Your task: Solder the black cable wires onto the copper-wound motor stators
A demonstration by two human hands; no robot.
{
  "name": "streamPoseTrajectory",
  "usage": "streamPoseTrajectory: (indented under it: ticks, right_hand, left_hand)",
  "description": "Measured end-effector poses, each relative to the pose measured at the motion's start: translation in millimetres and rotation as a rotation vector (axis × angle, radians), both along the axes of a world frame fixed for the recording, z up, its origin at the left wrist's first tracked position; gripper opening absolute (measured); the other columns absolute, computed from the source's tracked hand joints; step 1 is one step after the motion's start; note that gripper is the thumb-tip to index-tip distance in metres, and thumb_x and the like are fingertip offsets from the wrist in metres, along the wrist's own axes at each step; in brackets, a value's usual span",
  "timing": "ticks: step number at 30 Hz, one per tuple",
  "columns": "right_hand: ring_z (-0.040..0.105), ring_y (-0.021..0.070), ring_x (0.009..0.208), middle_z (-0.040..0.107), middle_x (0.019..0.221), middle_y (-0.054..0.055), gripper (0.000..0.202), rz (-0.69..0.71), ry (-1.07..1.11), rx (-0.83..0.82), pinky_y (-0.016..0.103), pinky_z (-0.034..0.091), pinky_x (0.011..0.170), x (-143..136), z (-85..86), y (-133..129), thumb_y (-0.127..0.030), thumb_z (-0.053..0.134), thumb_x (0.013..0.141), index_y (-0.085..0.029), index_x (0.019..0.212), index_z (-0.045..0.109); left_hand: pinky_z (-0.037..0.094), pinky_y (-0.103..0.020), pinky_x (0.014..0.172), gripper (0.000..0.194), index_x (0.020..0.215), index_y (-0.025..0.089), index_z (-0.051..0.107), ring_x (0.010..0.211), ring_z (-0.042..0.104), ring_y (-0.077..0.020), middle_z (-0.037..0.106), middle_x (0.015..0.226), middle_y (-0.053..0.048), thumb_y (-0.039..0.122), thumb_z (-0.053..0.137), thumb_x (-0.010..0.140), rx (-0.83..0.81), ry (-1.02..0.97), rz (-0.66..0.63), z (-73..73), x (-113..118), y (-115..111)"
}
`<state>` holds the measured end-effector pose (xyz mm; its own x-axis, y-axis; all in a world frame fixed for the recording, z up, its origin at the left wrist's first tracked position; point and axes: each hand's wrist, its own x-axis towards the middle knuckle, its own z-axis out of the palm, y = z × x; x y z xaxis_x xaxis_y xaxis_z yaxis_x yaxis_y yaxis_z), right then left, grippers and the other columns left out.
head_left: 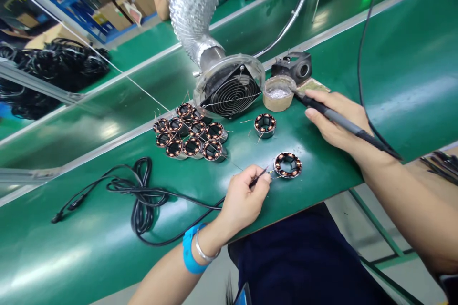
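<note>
Soldering iron [343, 121] tip in solder pot [278, 93]

Stator cluster [189, 132] lies left of fan [231, 89] (single stator [265, 124] right).

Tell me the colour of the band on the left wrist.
Bright blue wristband, beside a thin silver bangle; the head view shows it.

A cluster of copper-wound stators [189, 133] sits on the green bench [71, 248] beside a fume-extractor fan [231, 93] — a coiled black cable [143, 200] lies nearer the edge.
</note>
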<state>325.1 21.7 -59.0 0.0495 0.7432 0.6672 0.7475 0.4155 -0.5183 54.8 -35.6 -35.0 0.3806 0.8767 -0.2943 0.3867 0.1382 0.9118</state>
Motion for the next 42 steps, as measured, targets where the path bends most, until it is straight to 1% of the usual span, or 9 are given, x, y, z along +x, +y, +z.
streamPoseTrajectory:
  ticks: [3, 7, 12, 16, 20, 25, 30, 38, 42]
  right_hand:
    - [0.073, 0.0231, 0.099, 0.07, 0.127, 0.006, 0.038, -0.029, 0.099, -0.047, 0.038, 0.061, 0.089, -3.3, -4.3, -7.9, -0.034, 0.066, 0.096, -0.024, 0.133, 0.065]
    - [0.069, 0.0143, 0.059, 0.076, 0.096, 0.001, 0.035, -0.049, 0.224, -0.005, 0.029, 0.059, 0.058, -19.2, 0.7, -38.6, -0.024, 0.059, 0.101, -0.03, 0.135, 0.062]
    - [0.072, 0.0177, 0.074, 0.075, 0.092, 0.0, 0.027, 0.228, 0.168, 0.094, 0.032, 0.06, 0.069, -46.4, 8.0, -67.8, -0.011, 0.072, 0.087, -0.026, 0.109, 0.067]
    - [0.067, 0.0199, 0.078, 0.073, 0.09, 0.002, 0.028, 0.416, 0.119, 0.058, 0.039, 0.055, 0.074, -64.2, 4.1, -72.7, -0.009, 0.071, 0.084, -0.022, 0.105, 0.06]
    - [0.062, 0.0186, 0.074, 0.07, 0.085, 0.001, 0.032, 0.427, 0.104, 0.058, 0.039, 0.049, 0.071, -72.3, -1.8, -69.8, -0.004, 0.066, 0.086, -0.023, 0.11, 0.057]
    - [0.06, 0.0198, 0.072, 0.069, 0.087, 0.003, 0.033, 0.386, 0.165, 0.038, 0.039, 0.05, 0.067, -73.8, -4.0, -71.0, -0.003, 0.063, 0.087, -0.024, 0.111, 0.054]
    - [0.06, 0.0186, 0.073, 0.07, 0.086, 0.002, 0.032, 0.411, 0.17, 0.048, 0.04, 0.05, 0.072, -74.5, -5.3, -72.7, -0.002, 0.064, 0.087, -0.022, 0.11, 0.053]
    - [0.058, 0.0167, 0.072, 0.07, 0.083, 0.002, 0.031, 0.462, 0.176, 0.046, 0.038, 0.047, 0.072, -72.6, -6.0, -70.4, -0.001, 0.066, 0.086, -0.021, 0.106, 0.054]
    - [0.058, 0.016, 0.07, 0.07, 0.083, 0.0, 0.031, 0.462, 0.184, 0.036, 0.037, 0.048, 0.071, -72.3, -3.8, -71.7, -0.003, 0.066, 0.087, -0.022, 0.109, 0.054]
  left_hand:
    - [0.028, -0.024, 0.054, 0.029, 0.072, 0.019, 0.051, 0.056, 0.034, -0.0101, 0.038, 0.059, 0.006, 0.04, 0.053, 0.093, 0.008, 0.007, 0.002, 0.8, -0.1, 0.5]
    - [0.027, -0.024, 0.054, 0.029, 0.071, 0.019, 0.05, 0.056, 0.034, -0.0101, 0.038, 0.059, 0.006, 0.039, 0.053, 0.093, 0.003, 0.012, 0.005, 1.4, -0.3, -0.5]
    - [0.027, -0.023, 0.054, 0.029, 0.073, 0.019, 0.051, 0.056, 0.034, -0.0099, 0.039, 0.058, 0.006, 0.039, 0.054, 0.093, -0.016, 0.003, 0.019, 0.5, -0.6, -0.4]
    - [0.03, -0.022, 0.055, 0.028, 0.074, 0.018, 0.053, 0.057, 0.036, -0.0094, 0.042, 0.059, 0.006, 0.038, 0.055, 0.094, -0.015, -0.027, 0.02, 1.1, -1.6, 0.6]
    - [0.029, -0.02, 0.05, 0.03, 0.075, 0.017, 0.054, 0.05, 0.034, -0.0067, 0.045, 0.059, 0.006, 0.041, 0.056, 0.094, -0.125, -0.109, 0.001, 5.2, -4.6, 3.5]
    - [0.023, -0.018, 0.044, 0.027, 0.082, 0.016, 0.058, 0.045, 0.028, -0.0033, 0.044, 0.06, 0.008, 0.037, 0.074, 0.077, -0.232, -0.176, 0.0, 13.8, -8.5, 12.3]
    - [0.035, -0.018, 0.052, 0.022, 0.077, 0.013, 0.063, 0.055, 0.042, -0.0056, 0.055, 0.069, 0.001, 0.03, 0.077, 0.074, -0.202, -0.118, 0.04, 16.7, -5.5, 14.5]
    - [0.036, -0.018, 0.051, 0.03, 0.076, 0.013, 0.069, 0.055, 0.043, -0.0071, 0.055, 0.061, 0.001, 0.042, 0.078, 0.077, -0.196, -0.13, 0.038, 11.9, -4.5, 12.5]
    - [0.028, -0.019, 0.042, 0.041, 0.077, 0.014, 0.066, 0.041, 0.038, -0.0042, 0.058, 0.06, 0.002, 0.054, 0.077, 0.075, -0.281, -0.19, 0.089, 7.3, -10.9, 17.3]
